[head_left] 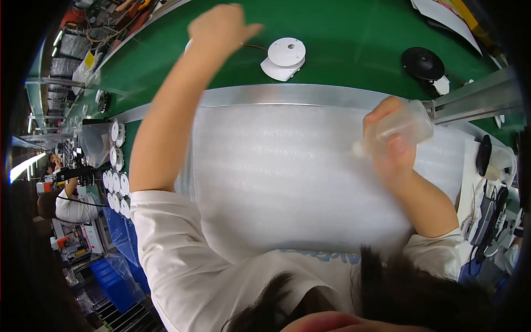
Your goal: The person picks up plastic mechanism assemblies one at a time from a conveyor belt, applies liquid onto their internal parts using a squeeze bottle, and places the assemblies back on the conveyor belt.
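My right hand (391, 145) is wrapped around a translucent squeeze bottle (412, 124). The bottle tilts over a white padded sheet, its pale nozzle pointing left and slightly down. My left hand (218, 26) reaches across the green work surface (343, 33); its thumb sticks out to the right, while the other fingers are hidden and smeared by motion. Just right of that hand sits a white round part (286, 52) on a flat white base, with a thin brown wire running toward the hand. A sliver of something white shows beside my left wrist.
A metal rail (310, 94) divides the green surface from the padded sheet (310, 182). A black disc (423, 63) lies at the right, near a metal post (475, 97). Several white round parts (115, 185) stand left; beyond are blue bins (116, 282) and another person's sleeve (74, 207).
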{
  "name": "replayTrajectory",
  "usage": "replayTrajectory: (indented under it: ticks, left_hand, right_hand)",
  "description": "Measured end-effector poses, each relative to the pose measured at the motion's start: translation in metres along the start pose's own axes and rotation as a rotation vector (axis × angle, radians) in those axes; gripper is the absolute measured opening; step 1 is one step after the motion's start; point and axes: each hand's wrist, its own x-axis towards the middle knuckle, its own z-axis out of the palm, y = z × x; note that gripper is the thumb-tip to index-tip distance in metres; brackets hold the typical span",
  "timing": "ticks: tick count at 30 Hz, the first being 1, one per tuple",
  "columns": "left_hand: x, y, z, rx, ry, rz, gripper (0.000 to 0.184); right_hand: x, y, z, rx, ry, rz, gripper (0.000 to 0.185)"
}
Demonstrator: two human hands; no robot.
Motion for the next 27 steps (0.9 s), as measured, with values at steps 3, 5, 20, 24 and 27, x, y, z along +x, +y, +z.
replayTrajectory:
  ticks: [3,5,20,24,27]
  left_hand:
    - [0.02,-0.059,0.011,0.105,-0.155,-0.068,0.054]
    - [0.029,-0.088,0.031,0.122,-0.246,-0.019,0.063]
    - [-0.079,0.023,-0.004,-1.448,0.49,0.213,0.063]
    - [-0.117,0.044,0.018,-1.222,0.693,0.539,0.065]
    - [-0.135,0.045,0.039,-1.188,0.608,0.714,0.06]
  right_hand:
    - [0.002,0.001,0.004,0.04,0.075,0.02,0.046]
    - [0.003,0.002,0.007,0.092,0.106,0.055,0.046]
    - [0.005,-0.011,0.013,0.185,0.109,-0.271,0.04]
    - [0.007,-0.033,0.009,0.06,-0.179,-0.465,0.061]
    - [0.003,-0.04,0.006,-0.002,-0.238,-0.468,0.058]
